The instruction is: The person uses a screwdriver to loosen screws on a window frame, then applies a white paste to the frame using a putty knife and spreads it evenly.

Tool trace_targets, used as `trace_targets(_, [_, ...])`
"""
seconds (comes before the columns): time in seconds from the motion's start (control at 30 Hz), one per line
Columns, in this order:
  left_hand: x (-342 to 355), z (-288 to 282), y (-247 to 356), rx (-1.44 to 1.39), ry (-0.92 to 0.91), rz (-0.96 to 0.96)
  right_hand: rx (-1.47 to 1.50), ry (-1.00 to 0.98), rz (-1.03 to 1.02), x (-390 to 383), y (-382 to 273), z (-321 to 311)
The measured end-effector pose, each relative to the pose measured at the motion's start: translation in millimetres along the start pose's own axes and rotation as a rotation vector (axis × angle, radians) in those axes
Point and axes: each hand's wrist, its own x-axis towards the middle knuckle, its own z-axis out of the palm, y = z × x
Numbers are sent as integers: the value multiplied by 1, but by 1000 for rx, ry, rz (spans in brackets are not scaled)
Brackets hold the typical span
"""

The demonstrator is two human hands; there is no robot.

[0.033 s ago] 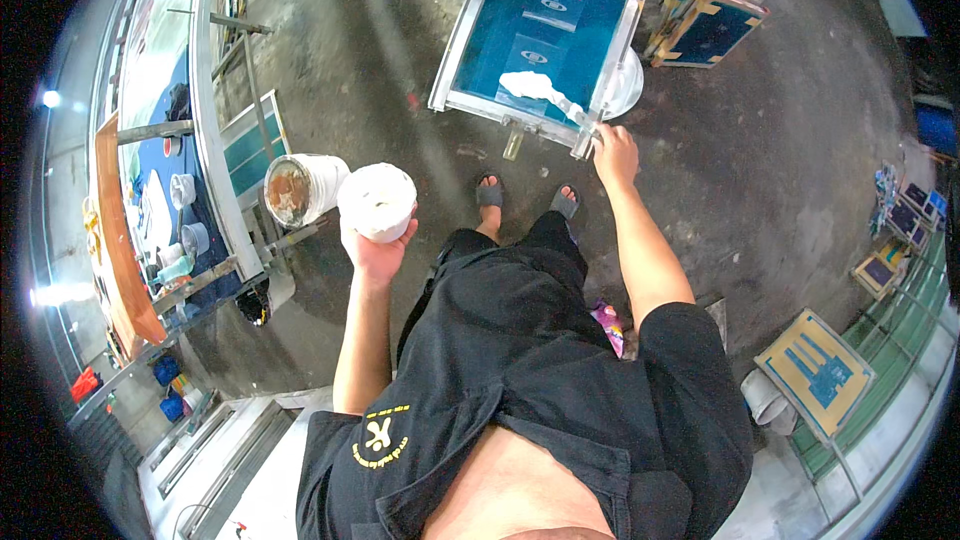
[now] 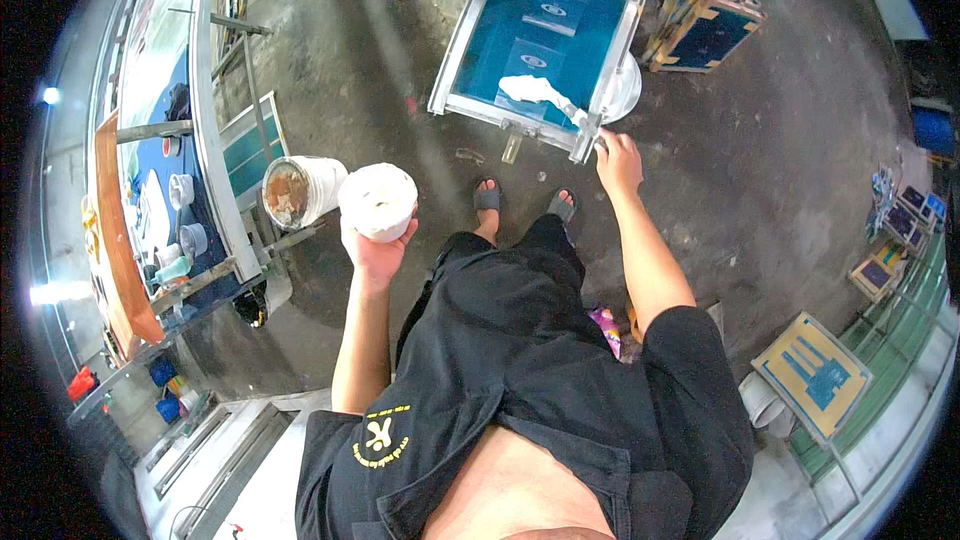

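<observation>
In my left hand (image 2: 374,262) is a white tub (image 2: 372,220) full of thick white paste, held from below and the side with its open top facing up. My right hand (image 2: 621,166) reaches forward to the near right corner of a metal-framed printing screen (image 2: 492,52) with blue mesh. Its fingers are closed around the handle end of a spatula (image 2: 577,116); the grip is partly hidden. White paste coats the spatula's far end (image 2: 532,90), which lies over the near part of the mesh. Two eye-like marks show on the blue mesh.
A white bucket (image 2: 318,185) with a brown-stained end is left of the tub. A round white container (image 2: 625,90) shows partly beneath the screen's right side. Several framed screens (image 2: 705,35) lean together at the right. A long worktable (image 2: 205,70) runs along the left.
</observation>
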Motion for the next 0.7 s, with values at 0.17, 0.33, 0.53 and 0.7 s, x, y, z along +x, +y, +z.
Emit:
trace_targets(0.17, [13, 16, -7, 69, 36, 20, 121, -56, 186, -31, -13, 9])
trace_targets(0.33, [39, 48, -11, 68, -25, 46, 376, -2, 178, -21, -42, -15])
trace_targets(0.53, [104, 67, -13, -20, -168, 54, 556, -292, 139, 6, -98, -151])
trace_targets(0.7, [113, 115, -11, 99, -140, -67, 283, -351, -241, 8, -156, -206])
